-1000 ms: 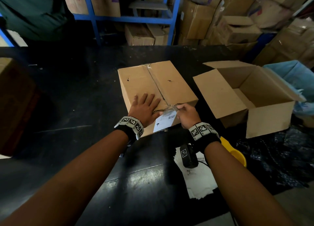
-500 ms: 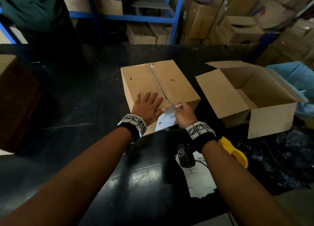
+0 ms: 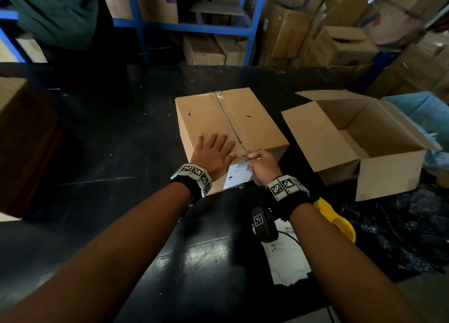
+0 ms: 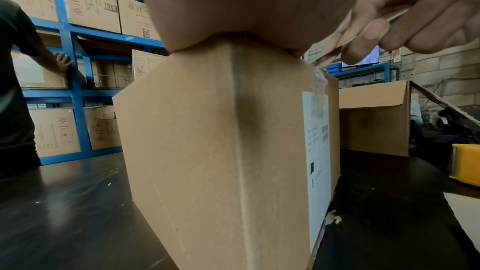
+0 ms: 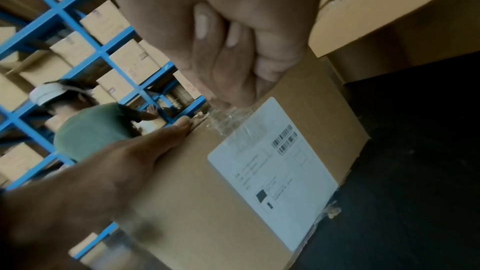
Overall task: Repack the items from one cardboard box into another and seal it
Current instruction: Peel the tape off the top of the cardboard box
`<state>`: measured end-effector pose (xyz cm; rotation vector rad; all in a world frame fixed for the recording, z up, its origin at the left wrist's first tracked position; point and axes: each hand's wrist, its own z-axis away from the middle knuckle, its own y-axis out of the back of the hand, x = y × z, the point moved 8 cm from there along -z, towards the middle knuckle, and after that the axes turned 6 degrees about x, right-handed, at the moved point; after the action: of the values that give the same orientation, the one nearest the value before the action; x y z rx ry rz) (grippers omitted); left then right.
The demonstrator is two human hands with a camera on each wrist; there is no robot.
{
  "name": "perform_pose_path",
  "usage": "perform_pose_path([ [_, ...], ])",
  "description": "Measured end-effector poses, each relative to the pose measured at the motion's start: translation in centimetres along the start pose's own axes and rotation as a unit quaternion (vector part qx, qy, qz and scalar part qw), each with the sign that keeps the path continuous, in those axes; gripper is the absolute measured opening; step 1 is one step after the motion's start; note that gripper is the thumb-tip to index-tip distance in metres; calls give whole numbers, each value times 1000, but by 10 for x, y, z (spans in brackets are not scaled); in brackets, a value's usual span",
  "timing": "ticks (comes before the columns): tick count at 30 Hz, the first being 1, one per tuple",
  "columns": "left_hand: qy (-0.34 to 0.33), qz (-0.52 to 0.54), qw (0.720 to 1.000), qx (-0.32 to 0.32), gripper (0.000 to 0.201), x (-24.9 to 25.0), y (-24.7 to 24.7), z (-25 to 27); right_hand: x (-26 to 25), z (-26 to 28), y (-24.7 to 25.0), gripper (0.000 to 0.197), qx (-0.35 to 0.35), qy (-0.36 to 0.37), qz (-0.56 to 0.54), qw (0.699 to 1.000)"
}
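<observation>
The fingers (image 4: pixel 374 34) of the right hand (image 3: pixel 263 167) pinch the end of the clear tape (image 4: pixel 320 83) at the near top edge of the closed box (image 3: pixel 230 128). Compared with a second ago, this hand is a little higher, so the tape seems to be lifting and the opening has begun. The left hand (image 3: pixel 213 153) lies flat with spread fingers on the lid, just beside the seam. The open box (image 3: pixel 352 147) waits at the right on the bench (image 3: pixel 109 128).

My closed brown cardboard box (image 3: pixel 230 125) looks matt and slightly rough; its clear plastic tape (image 5: pixel 228 122) is glossy and crinkled, its white paper label (image 5: pixel 272 172) smooth, the black table (image 3: pixel 121 140) scuffed, glossy.
</observation>
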<state>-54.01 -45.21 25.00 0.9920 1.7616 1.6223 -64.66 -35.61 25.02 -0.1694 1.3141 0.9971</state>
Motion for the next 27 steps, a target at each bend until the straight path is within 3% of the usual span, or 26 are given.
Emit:
perform_pose_path([
  [7,1,6,1000,-3,52,-1,-2,-2,1,1,-6,29,14,2,7,1000],
  [11,0,7,1000,0,51,-3,-1,-1,-1,5,-3,27,-14,17,0,1000],
  [15,3,9,1000,-8,52,-3,0,0,-5,6,29,24,-33,30,34,998],
  [18,-2,-18,1000,-19,64,0,-4,1,-14,-1,61,21,-2,57,39,998],
  [22,-44,-67,996,-38,73,-1,-7,7,-35,-15,76,13,19,91,69,993],
  [25,-97,-49,992,-58,88,-20,-1,24,-55,-24,68,17,1,130,100,986],
  [27,-118,-21,991,-54,83,-41,8,44,-63,-30,58,20,-15,148,118,982],
])
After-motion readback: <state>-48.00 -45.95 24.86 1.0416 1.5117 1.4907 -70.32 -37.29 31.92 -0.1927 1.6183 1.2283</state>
